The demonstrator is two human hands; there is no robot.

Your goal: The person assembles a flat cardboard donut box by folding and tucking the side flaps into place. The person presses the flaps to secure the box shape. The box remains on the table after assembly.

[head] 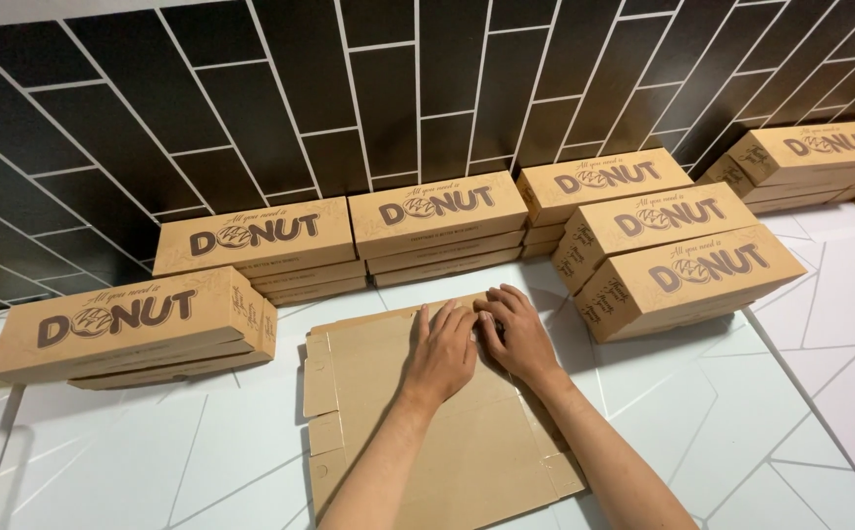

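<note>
Work in hand: a flat brown cardboard box blank (427,422) lay unfolded on the white counter (741,422), and both hands pressed on its far half.
Left hand (439,355): palm down, fingers (447,322) stretched nearly straight and close together, gripping nothing, only bearing flat on the card.
Right hand (518,339): palm down beside the left and touching it at the thumbs; fingers (502,300) slightly curled toward the blank's far edge. Whether the tips hooked that edge or merely rested on it could not be told.
Blank relative to fingers: directly under both palms, its far edge just beyond the fingertips, its side flaps (319,393) lying free to the left, its bulk running back toward the person's forearms.
Doing it well, as a judgement: keep both palms level along one score line so the crease stays straight, press evenly from the middle outward, and hold the blank square to the counter so it does not skid.
Surroundings: folded brown boxes (437,221) stood stacked along the black tiled wall (280,108), with further stacks left (133,329) and right (687,280) of the blank, near it but apart.
</note>
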